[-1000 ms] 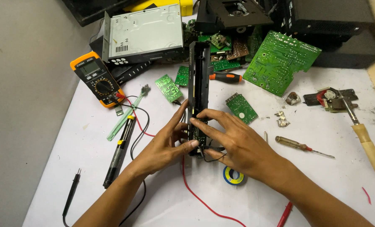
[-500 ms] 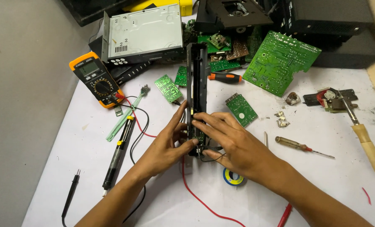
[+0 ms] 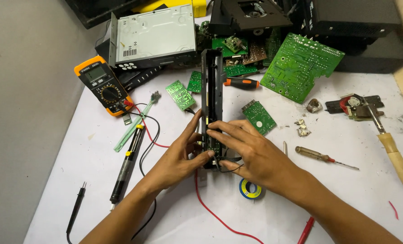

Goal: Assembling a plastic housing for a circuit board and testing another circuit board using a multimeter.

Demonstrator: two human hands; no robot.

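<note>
Right now both hands meet at the near end of a long black panel that lies lengthwise on the white surface, its far end pointing at a grey metal chassis. The left hand presses against the panel's left edge, thumb and fingers closed on it in a narrow grip. The right hand lies over the right side, its fingers stretched flat across the panel's small green board, touching rather than clasping. A red wire trails from under the hands toward the near edge. Just beside the right wrist lies a roll of tape. Left of the panel sit an orange multimeter and a black desoldering pump; to the right, well apart, lie a small screwdriver and a soldering iron.
</note>
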